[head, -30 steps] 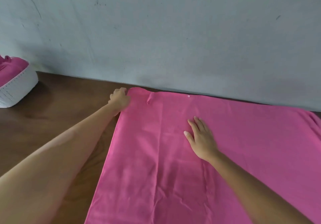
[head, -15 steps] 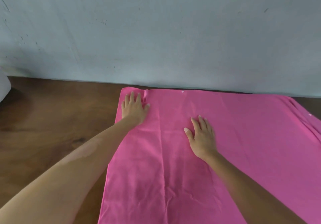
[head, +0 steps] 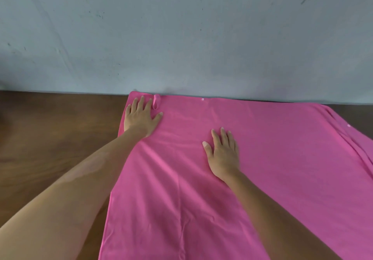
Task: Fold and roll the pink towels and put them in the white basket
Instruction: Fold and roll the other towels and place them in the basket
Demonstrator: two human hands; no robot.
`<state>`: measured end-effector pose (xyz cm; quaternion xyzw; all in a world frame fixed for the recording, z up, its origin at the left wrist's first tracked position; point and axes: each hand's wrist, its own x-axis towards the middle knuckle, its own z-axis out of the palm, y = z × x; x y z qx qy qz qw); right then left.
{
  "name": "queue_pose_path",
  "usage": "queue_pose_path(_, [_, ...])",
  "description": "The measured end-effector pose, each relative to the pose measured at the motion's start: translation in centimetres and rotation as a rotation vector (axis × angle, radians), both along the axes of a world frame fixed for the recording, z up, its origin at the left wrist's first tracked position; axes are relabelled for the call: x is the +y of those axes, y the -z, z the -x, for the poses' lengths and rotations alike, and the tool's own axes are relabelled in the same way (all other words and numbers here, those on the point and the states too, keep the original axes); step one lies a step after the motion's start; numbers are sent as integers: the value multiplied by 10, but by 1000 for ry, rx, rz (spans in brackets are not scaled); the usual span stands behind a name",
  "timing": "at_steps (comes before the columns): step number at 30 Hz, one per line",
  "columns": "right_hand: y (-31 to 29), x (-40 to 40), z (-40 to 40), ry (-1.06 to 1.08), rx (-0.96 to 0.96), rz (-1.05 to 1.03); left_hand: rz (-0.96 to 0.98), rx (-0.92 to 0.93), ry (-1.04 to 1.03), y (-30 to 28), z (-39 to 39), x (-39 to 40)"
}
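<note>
We see a pink towel (head: pixel 262 159) spread flat on a dark wooden table (head: pixel 50 138), its far edge running right along the base of a grey-blue wall (head: pixel 181 37). The left hand (head: pixel 140 116) lies palm down on the towel's far left corner, fingers straight and slightly spread, thumb out to the right, pressing the cloth and gripping nothing. Just right of its fingers a small pink hanging loop (head: pixel 156 101) lies on the cloth at the far edge. The right hand (head: pixel 223 152) rests flat on the towel too, nearer to us and toward the middle, fingers straight and close together, thumb out to the left, also holding nothing. The two hands are well apart. Both bare forearms reach in from the bottom of the view, the left one crossing the table before it meets the towel's left edge. The towel's right side shows a layered edge with folds near the frame border. A tiny white dot (head: pixel 202 99) sits near the far edge. Light creases run lengthwise through the cloth between the arms.
</note>
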<state>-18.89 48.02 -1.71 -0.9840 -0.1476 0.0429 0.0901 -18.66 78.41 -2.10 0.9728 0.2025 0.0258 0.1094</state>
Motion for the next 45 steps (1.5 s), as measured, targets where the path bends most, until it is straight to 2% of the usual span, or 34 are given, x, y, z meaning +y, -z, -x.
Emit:
queue_pose_path(8, [-3, -22, 2, -51, 18, -101, 74, -66, -72, -6, 30, -26])
queue_pose_path(14, [-9, -79, 44, -127, 5, -106, 134, -134, -120, -13, 124, -92])
queue_pose_path(19, [-14, -135, 75, -163, -16, -67, 137, -117, -170, -17, 219, -149])
queue_pose_path(27, [-13, -216, 123, -180, -56, -99, -1, -11, -223, 1, 320, -198])
queue_pose_path(31, [-12, -244, 136, -173, -47, -90, -27, 20, -243, -3, 327, -202])
queue_pose_path(35, [-16, -268, 150, -158, -59, -165, -34, 35, -247, -13, 323, -218])
queue_pose_path(45, [-30, -368, 177, -85, -61, -223, -7, -1, 11, -43, 274, -345])
